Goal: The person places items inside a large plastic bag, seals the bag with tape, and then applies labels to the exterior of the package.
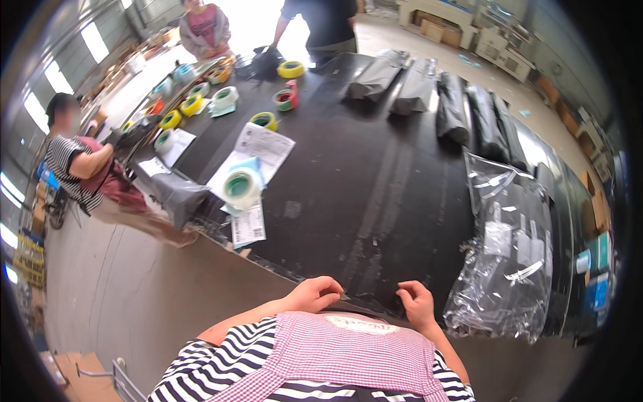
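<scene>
My left hand (317, 293) is at the near edge of the black table (321, 174), fingers loosely curled, with a gap between thumb and forefinger. My right hand (416, 303) is a short way to its right, also half curled, its thumb and fingers apart. I see nothing held in either hand. Nearest the right hand lies a clear plastic bag (499, 295) with grey wrapped bundles (529, 234) inside. Ahead and to the left of my hands, a large roll of clear tape (241, 186) rests on printed paper sheets (268, 151).
Several dark wrapped bundles (376, 75) lie along the far right of the table. Rolls of yellow tape (265, 120) and other tape stand at the far left. A person (87, 157) works at the left edge; two more people (204, 30) stand at the far side.
</scene>
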`<state>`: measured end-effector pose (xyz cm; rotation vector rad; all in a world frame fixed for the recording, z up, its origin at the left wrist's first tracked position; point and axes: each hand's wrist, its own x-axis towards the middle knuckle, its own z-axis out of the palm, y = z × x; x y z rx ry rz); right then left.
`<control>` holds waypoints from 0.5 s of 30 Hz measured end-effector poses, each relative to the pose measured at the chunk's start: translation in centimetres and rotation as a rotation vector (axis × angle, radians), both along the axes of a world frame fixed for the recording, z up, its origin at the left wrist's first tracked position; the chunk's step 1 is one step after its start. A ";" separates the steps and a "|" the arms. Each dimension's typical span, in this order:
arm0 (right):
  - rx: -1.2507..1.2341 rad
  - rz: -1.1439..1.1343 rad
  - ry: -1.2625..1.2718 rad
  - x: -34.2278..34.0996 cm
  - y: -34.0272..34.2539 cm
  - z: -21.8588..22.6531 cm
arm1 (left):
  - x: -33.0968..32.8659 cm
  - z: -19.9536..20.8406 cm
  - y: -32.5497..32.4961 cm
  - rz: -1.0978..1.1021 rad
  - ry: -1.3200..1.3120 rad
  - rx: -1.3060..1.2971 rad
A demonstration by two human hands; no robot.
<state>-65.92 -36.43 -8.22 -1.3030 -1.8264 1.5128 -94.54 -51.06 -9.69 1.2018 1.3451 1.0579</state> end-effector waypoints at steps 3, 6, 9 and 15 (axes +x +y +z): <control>-0.026 -0.016 0.083 -2.0 0.3 -0.9 | -4.3 3.6 -0.6 0.115 0.273 -0.010; -0.003 0.038 0.020 -4.9 0.1 -0.1 | -9.7 2.9 -1.1 0.287 0.306 -0.034; 0.023 0.058 -0.011 -7.9 -0.4 0.4 | -15.4 2.9 -1.5 0.410 0.420 0.035; -0.011 0.065 -0.065 -12.7 -1.7 0.6 | -25.4 1.7 -3.5 0.639 0.550 0.163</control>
